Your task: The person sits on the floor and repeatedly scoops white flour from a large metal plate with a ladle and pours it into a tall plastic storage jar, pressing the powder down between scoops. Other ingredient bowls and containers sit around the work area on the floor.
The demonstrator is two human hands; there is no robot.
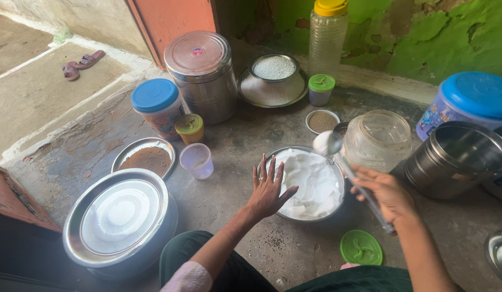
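Down by our knees a green lid (360, 247) is lying flat on the floor (229, 189), and just above it we are working over the bowl (294, 216) of white flour (313, 184). Our left hand (267, 189) is spreading wide, fingers apart, palm resting on the bowl's near-left rim and touching the flour's edge. Our right hand (386, 194) is closing around the handle of a spoon (337, 148), and the spoon's head is hovering heaped with white powder over the bowl's far rim, just beside the open glass jar (378, 139).

We are judging that flour as soft, loose and light: it will shift and spill at any jolt, so the spoon wants to be kept level and gripped low on the handle, as we are gripping it. The bowl looks like thin steel, stiff and a bit slick, best steadied at the rim.

Around us we are seeing a steel pot (456, 157) at the right, a big lidded vessel (121, 221) at the left, a plate of brown powder (145, 158) and a small plastic cup (197, 160).
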